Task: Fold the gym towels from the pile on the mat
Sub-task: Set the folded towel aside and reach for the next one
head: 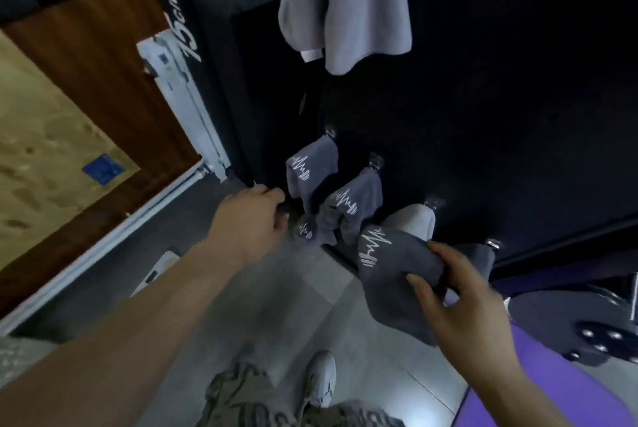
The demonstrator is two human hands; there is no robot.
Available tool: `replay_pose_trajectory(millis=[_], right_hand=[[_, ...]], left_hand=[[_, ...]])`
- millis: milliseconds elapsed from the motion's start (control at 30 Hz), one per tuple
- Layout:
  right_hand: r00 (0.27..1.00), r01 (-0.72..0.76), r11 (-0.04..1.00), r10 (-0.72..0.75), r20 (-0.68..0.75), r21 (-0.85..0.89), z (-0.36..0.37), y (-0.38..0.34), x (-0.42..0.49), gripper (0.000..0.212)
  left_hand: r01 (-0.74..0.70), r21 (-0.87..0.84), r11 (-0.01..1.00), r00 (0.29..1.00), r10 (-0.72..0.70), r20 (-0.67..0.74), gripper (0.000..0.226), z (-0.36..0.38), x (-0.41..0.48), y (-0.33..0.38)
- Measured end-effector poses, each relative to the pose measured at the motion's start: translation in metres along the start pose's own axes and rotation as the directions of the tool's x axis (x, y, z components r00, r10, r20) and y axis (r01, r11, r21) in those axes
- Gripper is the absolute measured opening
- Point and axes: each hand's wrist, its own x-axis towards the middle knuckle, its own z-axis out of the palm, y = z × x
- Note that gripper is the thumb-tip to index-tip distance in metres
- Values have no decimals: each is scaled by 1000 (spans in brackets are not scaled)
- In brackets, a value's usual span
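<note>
My right hand (462,302) grips a grey towel (390,274) at lower right. My left hand (252,219), loosely curled and empty, is near the hanging towels (312,164) at centre. Folding seems not yet begun; next the towel needs spreading flat on the purple mat (552,385).

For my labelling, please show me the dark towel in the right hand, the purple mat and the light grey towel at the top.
held dark towel (393,288), head view, cloth below its logo.
purple mat (593,381), head view, bare surface at lower right.
light grey towel (348,2), head view, middle of the cloth.
</note>
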Motion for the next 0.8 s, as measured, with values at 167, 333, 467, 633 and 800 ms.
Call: replay_pose_trajectory(millis=[167,333,467,633,800], right_hand=[[991,39,978,-64,-116,-207,6,-36,32,38],[957,105,892,-211,-199,-441,0,-84,56,39],[990,3,978,-33,-138,-208,-23,-121,61,52],[998,25,968,-38,47,248,-76,-174,68,38],[949,94,904,-208,237,417,-134,-218,87,35]], left_hand=[[-136,-23,991,990,136,37,33,-18,59,-18],[-264,-263,928,951,296,91,29,-59,89,-23],[-440,-473,763,833,543,101,39,-107,81,-8],[-560,-646,518,705,708,-43,33,-190,66,26],[-507,-798,325,652,750,-109,33,-254,69,66]])
